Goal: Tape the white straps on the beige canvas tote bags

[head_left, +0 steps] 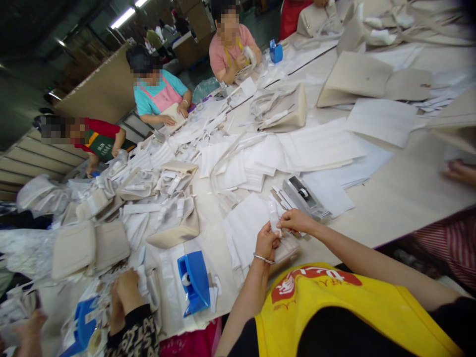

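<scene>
My left hand (266, 240), with a twisted silver bracelet at its wrist, is closed on a white wrapped strip (274, 214) that stands up between my hands. From the other side the fingers of my right hand (295, 220) pinch the lower part of the same strip. Just below my hands, a beige bag (288, 252) lies close to my body, partly hidden by my left wrist. White foam sheets (243, 225) are spread to the left of my hands. A grey metal box with a dark slot (303, 196) is beyond my right hand.
A blue tape dispenser (195, 282) stands on the table at my left. Beige bags (174, 225) and white sheets (312, 148) cover much of the table. Co-workers (159, 96) sit along the far side; a co-worker's hands (124, 292) are near on the left.
</scene>
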